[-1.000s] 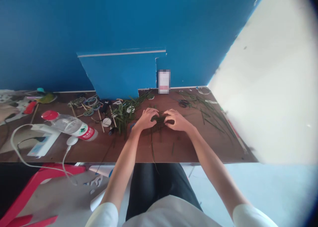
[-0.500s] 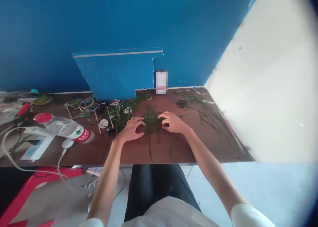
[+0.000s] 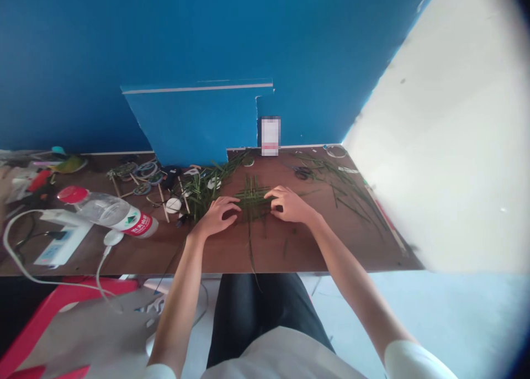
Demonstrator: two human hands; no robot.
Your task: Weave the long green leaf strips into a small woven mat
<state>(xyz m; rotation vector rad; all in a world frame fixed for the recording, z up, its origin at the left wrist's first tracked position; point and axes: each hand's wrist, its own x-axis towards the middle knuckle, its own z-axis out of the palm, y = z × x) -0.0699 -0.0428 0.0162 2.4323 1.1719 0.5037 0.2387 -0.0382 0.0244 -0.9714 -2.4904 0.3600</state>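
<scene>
A woven piece of green leaf strips (image 3: 253, 195) lies flat on the brown table, its strips crossing in a loose grid. One long strip trails from it toward me, over the table's front edge. At its left side rests my left hand (image 3: 217, 213), open, thumb held apart from the extended fingers. On the opposite side is my right hand (image 3: 287, 205), with bent fingers at the strip ends and a gap between thumb and forefinger. Neither hand visibly grips anything. Fingertip contact with the strips is hard to make out.
Loose green strips (image 3: 202, 194) pile up left of the weave; more lie right, near scissors (image 3: 302, 172). A water bottle (image 3: 111, 212) lies on a white power strip (image 3: 62, 238) with cables. Wire rings and sticks (image 3: 143, 188) sit behind. A blue wall (image 3: 199, 125) bounds the back.
Both hands stay nearly in place at the weave's sides, with only slight finger shifts. A blurred, skin-coloured shape appears at the far left edge.
</scene>
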